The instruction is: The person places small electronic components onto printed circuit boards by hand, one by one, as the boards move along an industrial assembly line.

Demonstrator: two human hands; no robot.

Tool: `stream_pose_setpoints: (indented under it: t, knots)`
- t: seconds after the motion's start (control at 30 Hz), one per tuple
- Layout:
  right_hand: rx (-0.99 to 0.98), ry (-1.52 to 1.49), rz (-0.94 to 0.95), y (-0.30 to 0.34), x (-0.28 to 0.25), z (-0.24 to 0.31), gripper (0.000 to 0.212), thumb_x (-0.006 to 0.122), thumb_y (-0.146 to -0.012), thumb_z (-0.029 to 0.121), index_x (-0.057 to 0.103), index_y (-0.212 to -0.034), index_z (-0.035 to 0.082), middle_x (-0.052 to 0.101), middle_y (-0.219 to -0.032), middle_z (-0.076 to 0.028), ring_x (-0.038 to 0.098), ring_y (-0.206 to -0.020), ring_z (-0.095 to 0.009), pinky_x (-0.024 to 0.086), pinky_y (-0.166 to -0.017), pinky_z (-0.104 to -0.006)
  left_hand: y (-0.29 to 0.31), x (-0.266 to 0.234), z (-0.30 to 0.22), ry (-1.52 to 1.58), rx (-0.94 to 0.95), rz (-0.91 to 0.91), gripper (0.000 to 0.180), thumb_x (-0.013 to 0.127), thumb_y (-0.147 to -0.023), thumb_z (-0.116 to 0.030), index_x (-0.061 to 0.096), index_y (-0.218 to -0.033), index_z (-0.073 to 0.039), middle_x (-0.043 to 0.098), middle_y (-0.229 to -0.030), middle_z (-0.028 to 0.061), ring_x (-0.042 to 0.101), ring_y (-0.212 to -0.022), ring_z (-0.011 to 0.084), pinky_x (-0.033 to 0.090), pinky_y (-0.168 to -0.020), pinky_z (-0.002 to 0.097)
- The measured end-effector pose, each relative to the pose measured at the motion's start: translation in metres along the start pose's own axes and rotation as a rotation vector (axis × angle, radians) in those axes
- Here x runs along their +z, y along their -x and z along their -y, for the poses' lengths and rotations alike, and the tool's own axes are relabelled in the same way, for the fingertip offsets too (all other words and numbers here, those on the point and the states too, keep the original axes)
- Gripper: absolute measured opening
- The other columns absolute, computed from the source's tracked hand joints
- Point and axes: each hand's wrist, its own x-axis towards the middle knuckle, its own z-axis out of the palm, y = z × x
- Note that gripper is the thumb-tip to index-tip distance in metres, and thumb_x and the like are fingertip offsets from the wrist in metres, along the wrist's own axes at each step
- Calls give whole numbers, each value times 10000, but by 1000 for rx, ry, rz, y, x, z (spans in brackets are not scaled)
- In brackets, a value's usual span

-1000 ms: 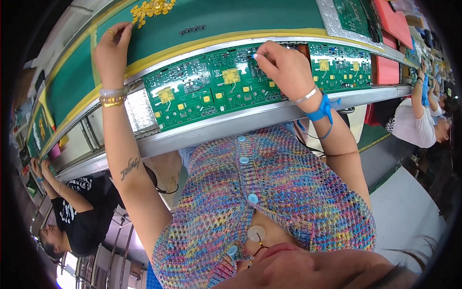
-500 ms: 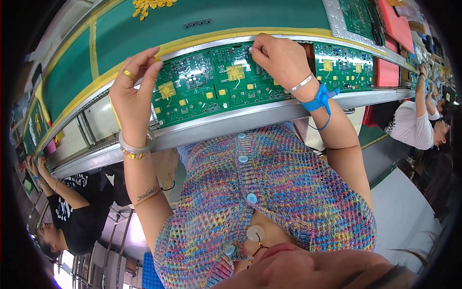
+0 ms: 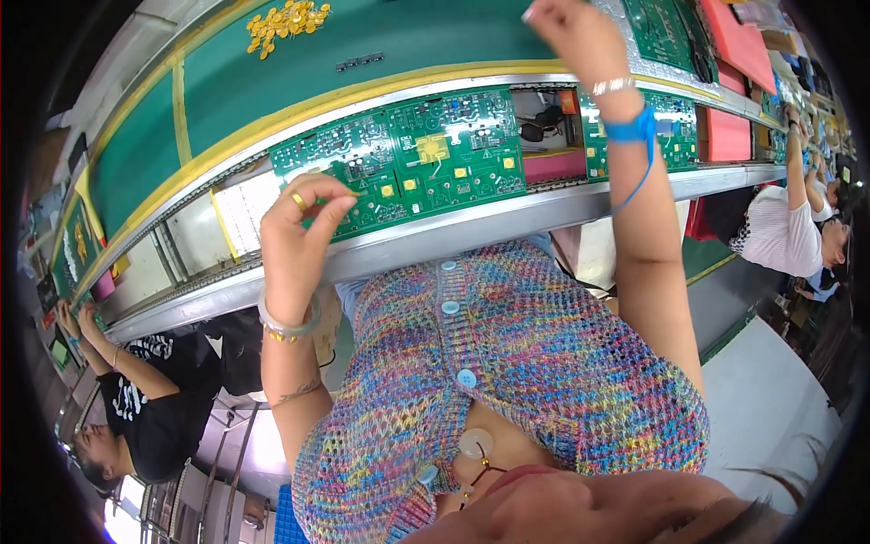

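Note:
My left hand (image 3: pixel 304 227) hovers over the near side of the left green circuit board (image 3: pixel 331 145). Its thumb and forefinger are pinched together; whatever lies between the tips is too small to name. Beside that board sits a second green circuit board (image 3: pixel 458 136), with a yellow square (image 3: pixel 433 149) and small yellow parts on it. My right hand (image 3: pixel 584 41) is beyond the boards, over the green mat (image 3: pixel 435 27), with its fingers curled and drawn together. The top edge cuts it off slightly, and any object in its fingers is hidden.
Metal rails (image 3: pixel 435 227) carry the boards, with an open gap (image 3: pixel 548 136) to their right, then another circuit board (image 3: pixel 684 136). On the mat lie a pile of yellow disc-shaped components (image 3: pixel 283 27) and a row of small black parts (image 3: pixel 361 62). Co-workers sit on both sides.
My right hand has left the second board and moved away, over the mat. My left hand has come right and nearer, over the left board's near edge, its fingertips closing together.

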Motion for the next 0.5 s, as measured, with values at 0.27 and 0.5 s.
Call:
stream_pose_setpoints:
  t: [0.27, 0.5]
  knots:
    - [120, 290, -103, -53, 15, -9, 203, 638, -779, 247, 673, -749, 49, 642, -730, -177, 640, -711, -338, 512, -654, -424, 29, 30, -12, -313, 61, -28, 99, 716, -730, -66, 653, -799, -33, 563, -827, 72, 548, -766, 212, 440, -667, 300]
    - [14, 77, -76, -67, 45, -40, 188, 518, -783, 120, 668, -697, 45, 652, -717, -166, 654, -680, -317, 534, -614, -399, 29, 61, -13, -490, 110, -77, 103, 711, -720, -112, 638, -746, -44, 538, -798, 70, 520, -781, 243, 423, -688, 332]
